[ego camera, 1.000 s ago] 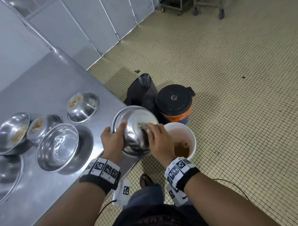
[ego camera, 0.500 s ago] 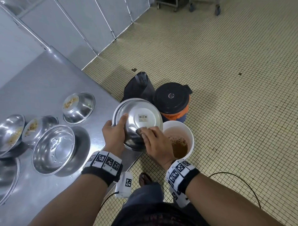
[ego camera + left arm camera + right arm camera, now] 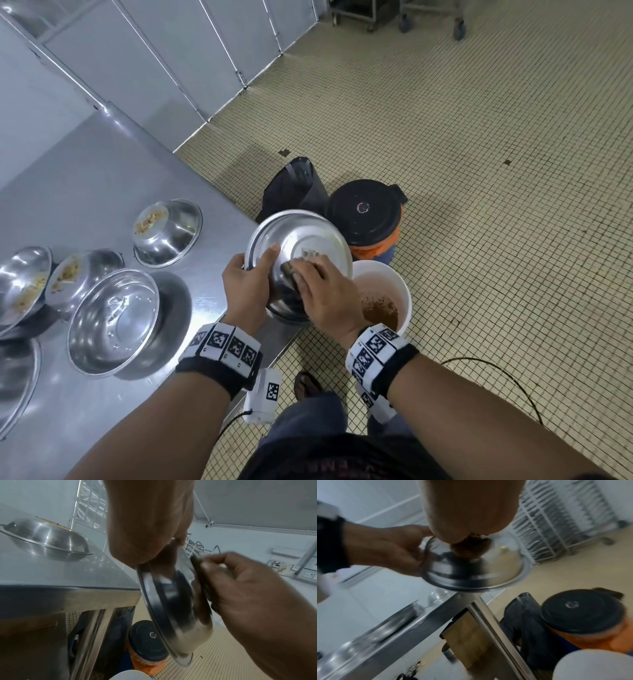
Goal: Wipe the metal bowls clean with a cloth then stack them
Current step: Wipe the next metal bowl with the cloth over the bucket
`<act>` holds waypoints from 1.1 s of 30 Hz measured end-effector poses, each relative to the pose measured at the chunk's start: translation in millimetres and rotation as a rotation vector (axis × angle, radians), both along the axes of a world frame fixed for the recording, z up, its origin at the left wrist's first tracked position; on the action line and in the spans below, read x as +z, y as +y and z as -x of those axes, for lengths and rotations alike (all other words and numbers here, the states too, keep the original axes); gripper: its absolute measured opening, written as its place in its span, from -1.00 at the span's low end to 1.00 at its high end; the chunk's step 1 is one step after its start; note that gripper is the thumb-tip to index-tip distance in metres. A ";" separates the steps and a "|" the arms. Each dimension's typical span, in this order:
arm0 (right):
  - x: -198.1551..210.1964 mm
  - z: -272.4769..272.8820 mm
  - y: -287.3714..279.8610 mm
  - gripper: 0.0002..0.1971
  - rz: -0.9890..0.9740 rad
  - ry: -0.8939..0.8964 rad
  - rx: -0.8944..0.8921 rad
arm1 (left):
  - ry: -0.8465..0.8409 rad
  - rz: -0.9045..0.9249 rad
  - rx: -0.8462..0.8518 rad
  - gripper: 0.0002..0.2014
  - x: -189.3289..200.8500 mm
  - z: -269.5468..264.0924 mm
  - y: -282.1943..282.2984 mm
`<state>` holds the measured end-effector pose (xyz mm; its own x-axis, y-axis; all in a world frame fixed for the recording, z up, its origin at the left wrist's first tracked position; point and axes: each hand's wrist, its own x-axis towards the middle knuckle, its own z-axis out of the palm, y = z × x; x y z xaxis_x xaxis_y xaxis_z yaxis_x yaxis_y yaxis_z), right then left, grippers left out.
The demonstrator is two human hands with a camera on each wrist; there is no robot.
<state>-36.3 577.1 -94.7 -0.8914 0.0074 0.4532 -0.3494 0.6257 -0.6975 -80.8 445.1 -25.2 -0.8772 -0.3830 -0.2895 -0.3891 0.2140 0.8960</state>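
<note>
My left hand (image 3: 251, 279) grips the rim of a metal bowl (image 3: 308, 236), held tilted with its underside and barcode sticker facing me, past the table's corner. The same bowl (image 3: 173, 601) shows edge-on in the left wrist view and from below (image 3: 476, 574) in the right wrist view. My right hand (image 3: 317, 289) presses a dark cloth (image 3: 287, 269) against the bowl's underside. On the steel table (image 3: 85, 192) lie a wiped bowl (image 3: 113, 322) and three bowls with food scraps (image 3: 168, 233) (image 3: 73, 277) (image 3: 20, 291).
A white bucket (image 3: 399, 284) with brown waste stands on the tiled floor just right of my hands. Behind it are a black-lidded orange container (image 3: 364, 212) and a dark bag (image 3: 294, 188). Part of another bowl (image 3: 13, 383) shows at the left edge. A cable (image 3: 507, 377) lies on the floor.
My right hand with the cloth slid down and left across the bowl's underside, uncovering the barcode sticker. The left hand kept its grip on the rim.
</note>
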 end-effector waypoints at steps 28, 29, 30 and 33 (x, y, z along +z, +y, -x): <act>17.9 30.2 7.1 -0.69 0.124 -0.029 -0.246 | 0.147 0.274 -0.297 -0.75 3.4 -22.2 -0.1; 16.3 30.2 8.1 -0.68 0.129 -0.036 -0.250 | 0.153 0.272 -0.295 -0.74 4.6 -23.1 -0.6; 12.4 30.1 12.3 -0.67 0.150 -0.074 -0.278 | 0.158 0.266 -0.290 -0.74 5.0 -23.7 -2.8; -9.8 30.8 31.5 -0.68 0.191 -0.273 -0.366 | 0.160 0.235 -0.273 -0.74 4.5 -25.3 -11.9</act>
<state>-67.1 608.5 -104.5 -0.9010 0.4019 0.1636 0.0806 0.5254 -0.8470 -55.5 433.2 -20.6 -0.9828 -0.1693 -0.0734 -0.1494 0.4966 0.8550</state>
